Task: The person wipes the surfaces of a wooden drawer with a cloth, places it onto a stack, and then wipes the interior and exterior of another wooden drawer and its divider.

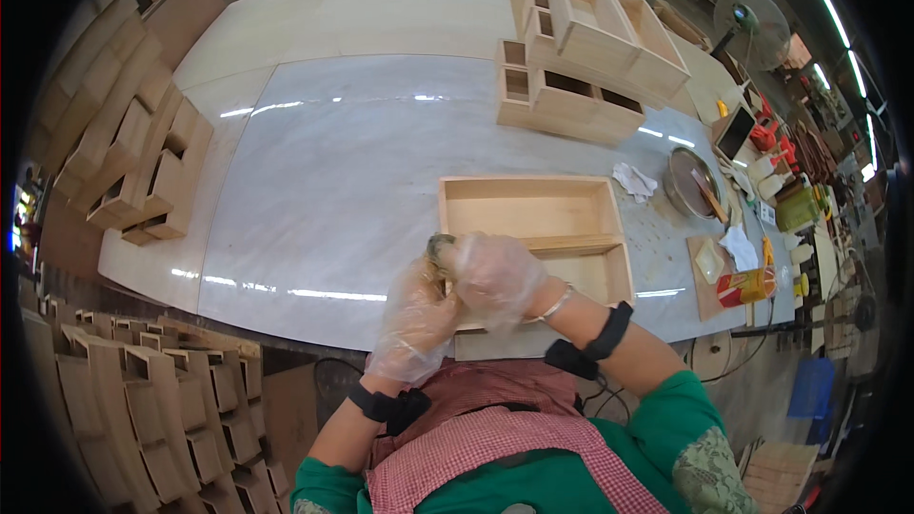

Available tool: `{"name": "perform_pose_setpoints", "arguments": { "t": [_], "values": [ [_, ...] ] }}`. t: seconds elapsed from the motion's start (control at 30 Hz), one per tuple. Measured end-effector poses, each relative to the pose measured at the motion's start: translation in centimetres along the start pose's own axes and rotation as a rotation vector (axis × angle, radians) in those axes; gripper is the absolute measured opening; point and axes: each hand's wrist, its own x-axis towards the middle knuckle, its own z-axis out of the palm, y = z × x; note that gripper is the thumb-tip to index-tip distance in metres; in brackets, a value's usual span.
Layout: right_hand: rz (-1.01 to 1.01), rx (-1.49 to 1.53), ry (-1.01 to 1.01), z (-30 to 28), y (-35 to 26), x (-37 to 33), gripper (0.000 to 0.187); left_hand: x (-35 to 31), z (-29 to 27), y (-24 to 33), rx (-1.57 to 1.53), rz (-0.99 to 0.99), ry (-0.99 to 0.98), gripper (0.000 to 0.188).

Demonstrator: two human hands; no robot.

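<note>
My left hand (417, 312) and my right hand (500, 274), both in clear plastic gloves, meet over the near left corner of a pale wooden box (526, 187). Between their closed fingers shows a small dark grey-green wad (440, 249); its exact kind cannot be made out. The box lies open side up on the table, split by a wooden divider (571, 244) into a far and a near compartment. My hands and forearm cover part of the near one.
The table has a shiny grey sheet (333, 171). Wooden boxes (590, 57) are stacked far right. Rightward lie a crumpled white cloth (635, 182), a metal bowl (678, 186) with a brush, and a red and yellow packet (745, 287). More wooden boxes (143, 171) stand left.
</note>
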Motion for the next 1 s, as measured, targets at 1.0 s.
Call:
{"name": "perform_pose_setpoints", "arguments": {
  "t": [1.0],
  "values": [
    [-0.269,-0.040,-0.275,-3.7,5.0,5.8,0.032,1.9,1.5,0.9,1.063,0.742,-0.079,0.020]
  ]
}}
